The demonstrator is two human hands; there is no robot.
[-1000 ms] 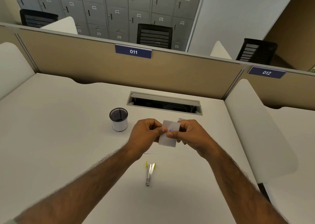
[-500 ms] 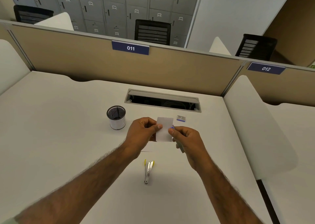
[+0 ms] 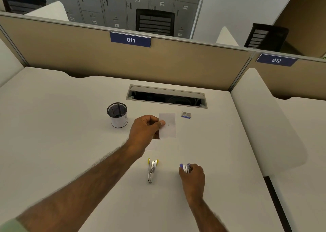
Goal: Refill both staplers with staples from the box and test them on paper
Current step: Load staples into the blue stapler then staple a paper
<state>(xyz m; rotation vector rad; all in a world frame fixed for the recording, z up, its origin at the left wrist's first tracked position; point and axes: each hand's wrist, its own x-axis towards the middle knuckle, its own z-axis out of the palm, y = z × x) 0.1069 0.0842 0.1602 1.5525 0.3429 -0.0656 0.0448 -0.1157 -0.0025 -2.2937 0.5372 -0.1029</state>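
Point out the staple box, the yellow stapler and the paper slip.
staple box (image 3: 186, 114): head view, middle of its top face.
yellow stapler (image 3: 152, 170): head view, metal body midway along.
paper slip (image 3: 169, 128): head view, bare centre of the sheet.

White desk (image 3: 61, 125) with a cable hatch (image 3: 166, 97) set into it, lid raised, dark inside. Left of the hatch and slightly nearer stands a mesh pen cup (image 3: 117, 115), black above, white below, upright. Directly behind the hatch runs a tan partition (image 3: 70, 55). A blue plate marked 011 (image 3: 130, 39) hangs at its top edge, above and left of the hatch; a second plate, 012 (image 3: 276, 60), sits far right. Further behind the hatch: grey lockers (image 3: 109, 2) and a black chair (image 3: 155, 22).
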